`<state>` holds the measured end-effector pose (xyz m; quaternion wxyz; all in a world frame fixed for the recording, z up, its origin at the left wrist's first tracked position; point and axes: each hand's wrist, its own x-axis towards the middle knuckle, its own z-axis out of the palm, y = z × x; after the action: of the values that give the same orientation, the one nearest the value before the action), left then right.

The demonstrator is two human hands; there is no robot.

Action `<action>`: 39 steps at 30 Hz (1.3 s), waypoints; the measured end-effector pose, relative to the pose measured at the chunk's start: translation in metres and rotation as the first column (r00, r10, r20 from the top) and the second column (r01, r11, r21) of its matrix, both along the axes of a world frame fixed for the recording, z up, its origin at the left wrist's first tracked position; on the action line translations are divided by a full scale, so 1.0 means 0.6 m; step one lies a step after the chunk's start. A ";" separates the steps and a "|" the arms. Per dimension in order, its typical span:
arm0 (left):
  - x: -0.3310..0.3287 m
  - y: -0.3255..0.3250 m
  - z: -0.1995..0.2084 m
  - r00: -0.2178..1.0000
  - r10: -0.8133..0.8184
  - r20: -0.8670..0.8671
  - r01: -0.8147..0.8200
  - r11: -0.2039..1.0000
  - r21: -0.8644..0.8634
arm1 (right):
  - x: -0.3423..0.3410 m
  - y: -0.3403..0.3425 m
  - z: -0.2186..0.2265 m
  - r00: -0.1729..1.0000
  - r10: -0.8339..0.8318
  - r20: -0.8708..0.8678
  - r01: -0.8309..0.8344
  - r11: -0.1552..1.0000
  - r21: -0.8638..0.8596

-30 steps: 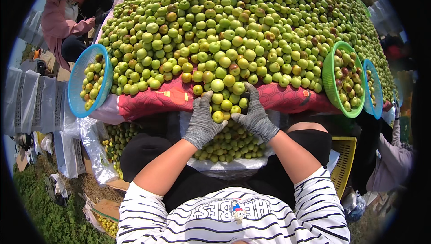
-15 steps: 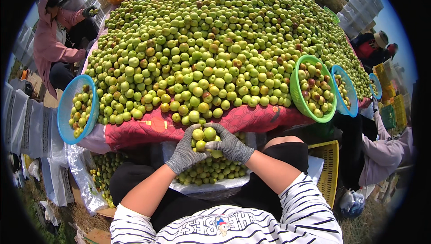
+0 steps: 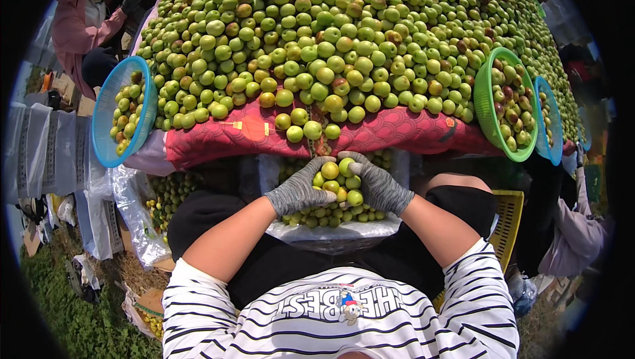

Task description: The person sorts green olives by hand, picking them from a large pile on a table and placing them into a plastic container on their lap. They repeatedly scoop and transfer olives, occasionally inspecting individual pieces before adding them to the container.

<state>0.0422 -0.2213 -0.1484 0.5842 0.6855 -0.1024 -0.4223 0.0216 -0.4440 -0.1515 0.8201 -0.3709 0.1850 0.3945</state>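
Grey-knit-gloved L hand [image 3: 301,188] & R hand [image 3: 378,186] cupped round a few smooth round green fruits [image 3: 329,170], near ctr, above white-plastic-lined container [image 3: 297,232] w/ fruit already in; far: huge green-fruit heap [image 3: 317,35] on red patterned cloth [image 3: 397,129], prob. most work left.

"What covers the worktop [image 3: 403,133]?"
"A red patterned cloth [image 3: 228,135], draped over the near edge, paler at the left end."
"And on top?"
"A broad heap of round green fruit [image 3: 331,35], some blushed reddish brown, thinning to a few near the middle of the front edge."
"Any containers?"
"A blue basket [image 3: 108,109] at the left, a green basket [image 3: 485,98] toward the right, and a second blue basket [image 3: 556,131] just beside it, all holding fruit. How they rest there is hard to tell."
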 end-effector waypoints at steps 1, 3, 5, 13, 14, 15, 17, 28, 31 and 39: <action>0.002 -0.003 0.003 1.000 -0.014 0.021 0.013 0.999 0.050 | 0.001 0.003 0.003 1.000 0.015 -0.001 -0.016 0.997 -0.071; 0.005 -0.004 0.016 0.982 -0.155 0.112 0.123 0.961 0.246 | 0.007 0.007 0.013 0.934 0.266 0.238 -0.177 0.925 -0.337; 0.016 -0.006 0.035 0.937 -0.328 0.122 0.232 0.842 0.488 | 0.023 -0.005 0.034 0.649 0.691 0.319 -0.251 0.590 -0.767; 0.083 0.014 0.089 0.674 -0.130 0.727 -0.449 0.709 0.543 | 0.109 -0.009 0.067 0.660 0.515 0.546 0.417 0.353 -0.838; 0.088 0.011 0.082 0.726 -0.094 0.682 -0.440 0.699 0.564 | 0.118 -0.003 0.063 0.710 0.493 0.502 0.341 0.384 -0.858; 0.093 0.008 0.073 0.773 -0.056 0.631 -0.428 0.689 0.585 | 0.124 0.003 0.058 0.756 0.473 0.452 0.261 0.416 -0.871; 0.105 -0.007 0.048 0.689 -0.055 0.722 -0.396 0.807 0.439 | 0.132 0.013 0.050 0.743 0.444 0.500 0.258 0.499 -0.827; 0.156 -0.029 0.011 0.892 0.290 0.346 -0.259 0.956 -0.136 | 0.157 0.024 0.054 0.969 -0.118 0.218 0.140 0.986 -0.091; 0.151 -0.031 0.018 0.874 0.209 0.440 -0.176 0.978 -0.114 | 0.156 0.029 0.055 0.983 -0.077 0.164 0.103 0.982 -0.159; 0.058 -0.008 0.035 0.940 0.081 0.331 -0.092 0.996 0.018 | 0.058 0.029 0.052 0.985 -0.081 0.150 0.089 0.995 -0.045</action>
<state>0.0771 -0.2259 -0.1274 0.5651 0.7601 -0.1615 -0.2770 0.0561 -0.4269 -0.1200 0.8379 -0.4117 0.1496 0.3257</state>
